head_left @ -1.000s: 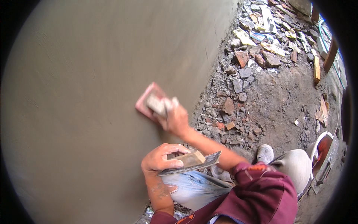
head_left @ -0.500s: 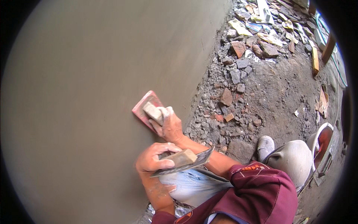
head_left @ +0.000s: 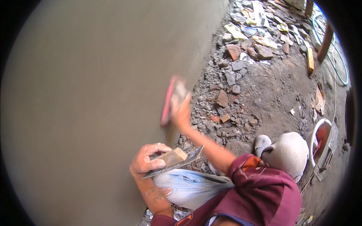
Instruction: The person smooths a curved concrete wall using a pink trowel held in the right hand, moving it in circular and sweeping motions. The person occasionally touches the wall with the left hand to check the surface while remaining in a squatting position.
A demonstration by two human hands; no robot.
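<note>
My right hand [head_left: 181, 113] is stretched forward and closed on a red-edged plastering float [head_left: 168, 101]; hand and float are smeared by motion. The float is tilted up on its edge, near the right border of a smooth, damp grey cement surface [head_left: 94, 94]. I cannot tell whether its edge touches the cement. Lower down and nearer to me, my left hand [head_left: 148, 159] grips the wooden block handle of a finishing trowel [head_left: 174, 156]. Its thin dark blade is held above my knee, away from the cement.
Broken bricks, stones and rubble [head_left: 222, 98] run along the cement's right border, with scrap paper farther off. To my right stands a white bucket [head_left: 313, 145] beside my knee. A yellow wood piece [head_left: 310, 60] and a pale blue hose [head_left: 341, 71] lie at the far right.
My right hand has swung the float up and to the right, turning it from nearly flat to on edge. The left hand keeps its grip on the trowel, and the view has shifted slightly.
</note>
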